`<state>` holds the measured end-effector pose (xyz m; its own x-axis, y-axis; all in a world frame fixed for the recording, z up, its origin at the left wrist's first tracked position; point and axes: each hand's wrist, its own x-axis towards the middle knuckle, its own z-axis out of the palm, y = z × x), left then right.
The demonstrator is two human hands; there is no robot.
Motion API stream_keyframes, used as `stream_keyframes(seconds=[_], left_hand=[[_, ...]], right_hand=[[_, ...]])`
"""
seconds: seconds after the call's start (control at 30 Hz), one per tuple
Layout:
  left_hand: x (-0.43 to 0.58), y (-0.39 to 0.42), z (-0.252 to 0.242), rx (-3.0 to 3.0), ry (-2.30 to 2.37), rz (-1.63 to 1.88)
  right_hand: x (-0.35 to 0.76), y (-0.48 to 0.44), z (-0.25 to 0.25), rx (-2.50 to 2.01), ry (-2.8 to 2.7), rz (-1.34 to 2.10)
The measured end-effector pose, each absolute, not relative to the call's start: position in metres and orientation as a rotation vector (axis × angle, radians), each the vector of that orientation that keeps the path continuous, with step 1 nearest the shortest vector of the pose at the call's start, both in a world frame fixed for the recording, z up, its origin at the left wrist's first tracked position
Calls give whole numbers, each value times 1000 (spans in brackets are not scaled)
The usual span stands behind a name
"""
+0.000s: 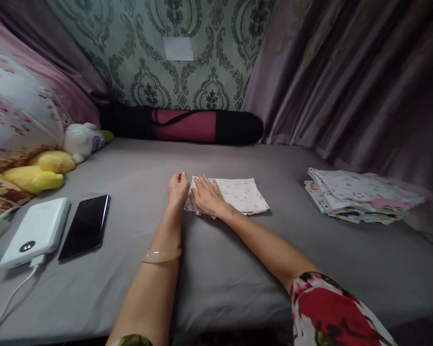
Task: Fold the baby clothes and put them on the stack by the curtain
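A folded white cloth [243, 194] with a small faint print lies flat on the grey bed sheet in front of me. My right hand [207, 196] rests palm down on its left part, fingers stretched out and a little spread. Just left of the cloth's edge, my left hand [178, 189] is closed with its fingers curled in. The inside of that fist is hidden, so I cannot make out whether anything is in it. A pale bangle [161, 255] circles the left forearm.
To the right lies a stack of folded printed cloths [361, 194]. A black phone [85, 228] and a white power bank [38, 230] with a plugged-in cable are at left. Behind them sit plush toys [81, 140]. A long black and red bag [184, 126] lies along the wall.
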<state>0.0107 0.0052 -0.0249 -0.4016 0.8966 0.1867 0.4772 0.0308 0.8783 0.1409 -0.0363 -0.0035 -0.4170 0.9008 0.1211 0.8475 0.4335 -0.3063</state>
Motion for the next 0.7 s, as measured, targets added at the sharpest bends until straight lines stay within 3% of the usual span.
stream_keyframes(seconds=[0.13, 0.33, 0.53, 0.7], left_hand=[[14, 4, -24, 1393, 1897, 1298], [19, 0, -19, 1464, 1979, 1149], [32, -8, -16, 1617, 2004, 1018], [40, -9, -23, 1824, 2026, 933]], right_hand=[[174, -46, -3, -1575, -2439, 173], [186, -49, -20, -1656, -2419, 198], [204, -46, -4, -1608, -2455, 348], [242, -44, -3, -1816, -2331, 168]])
